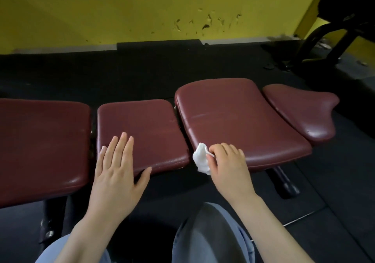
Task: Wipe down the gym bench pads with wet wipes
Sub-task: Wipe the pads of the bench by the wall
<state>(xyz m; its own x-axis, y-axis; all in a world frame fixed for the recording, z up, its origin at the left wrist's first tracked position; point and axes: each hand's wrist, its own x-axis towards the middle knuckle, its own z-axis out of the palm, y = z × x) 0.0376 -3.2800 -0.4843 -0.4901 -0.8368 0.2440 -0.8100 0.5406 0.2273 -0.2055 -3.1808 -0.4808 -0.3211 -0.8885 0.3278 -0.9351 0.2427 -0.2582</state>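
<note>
White wet wipe (200, 159) sits pinched in my right hand (229, 167) at the third pad's (239, 116) near-left corner; left hand (117, 169) rests spread flat. I'd sweep overlapping strokes, pressing evenly.

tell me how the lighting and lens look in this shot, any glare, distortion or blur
Head view: dim, uneven light; soft glare streaks along the front edges of the maroon pads; the wide-angle lens bows the bench and wall line; the white wipe in the right hand is nearly blown out; the left hand looks slightly soft; the dark machine at top right loses detail.
</note>
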